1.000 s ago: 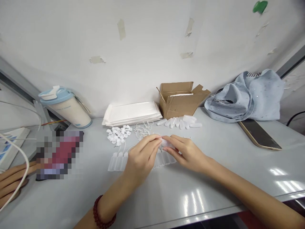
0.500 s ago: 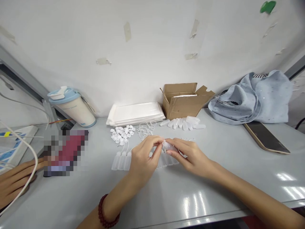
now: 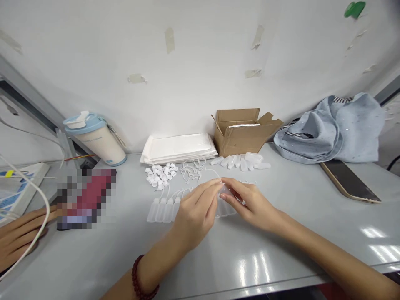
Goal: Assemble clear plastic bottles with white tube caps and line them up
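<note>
Both hands meet over a row of translucent bottles [image 3: 162, 210] with thin straps. My right hand [image 3: 251, 204] is closed on a small translucent bottle [image 3: 227, 190]. The fingertips of my left hand [image 3: 196, 210] press together at that bottle's top end, and what they pinch is hidden. A thin white strap [image 3: 213, 171] curves up behind the fingers. Small white caps [image 3: 159, 176] lie in a pile behind the row on the left. Loose white straps [image 3: 191, 171] are beside them, and loose translucent bottles [image 3: 242, 161] lie farther right.
White flat packs [image 3: 179, 148] and an open cardboard box [image 3: 240, 139] stand along the wall. A tumbler [image 3: 101, 143] is at the left. Another person's hand [image 3: 25, 233] rests near a cable [image 3: 42, 193]. A blue bag [image 3: 350, 129] and phone [image 3: 350, 181] lie right.
My left hand has shifted right and its fingers have closed round the bottle's top. More of the bottle row shows at its left, and a curved strap now shows behind the fingers.
</note>
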Available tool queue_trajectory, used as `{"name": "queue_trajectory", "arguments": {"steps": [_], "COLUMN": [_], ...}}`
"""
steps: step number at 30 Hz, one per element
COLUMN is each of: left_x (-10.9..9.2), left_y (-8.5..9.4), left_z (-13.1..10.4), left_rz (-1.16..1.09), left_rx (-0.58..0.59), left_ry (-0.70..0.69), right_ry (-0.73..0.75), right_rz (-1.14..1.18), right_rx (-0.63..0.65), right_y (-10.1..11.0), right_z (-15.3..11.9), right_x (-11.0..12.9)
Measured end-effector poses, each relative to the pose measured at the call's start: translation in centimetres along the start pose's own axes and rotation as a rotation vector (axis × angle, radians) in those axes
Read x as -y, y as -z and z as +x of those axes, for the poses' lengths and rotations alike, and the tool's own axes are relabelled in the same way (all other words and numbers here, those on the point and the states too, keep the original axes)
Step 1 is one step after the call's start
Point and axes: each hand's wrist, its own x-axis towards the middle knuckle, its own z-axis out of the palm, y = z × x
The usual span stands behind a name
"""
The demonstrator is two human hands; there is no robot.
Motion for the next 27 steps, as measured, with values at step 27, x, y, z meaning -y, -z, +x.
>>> {"name": "queue_trajectory", "arguments": {"steps": [27], "left_x": [-0.59], "left_y": [-0.21], "left_z": [-0.36], "left_rz": [-0.008], "left_rx": [0.032], "left_ry": [-0.056], "right_ry": [-0.299], "right_rz": [0.533], "right_rx": [-0.016], "right_y": [0.16], "right_z": [0.10], "right_x": [0.64]}}
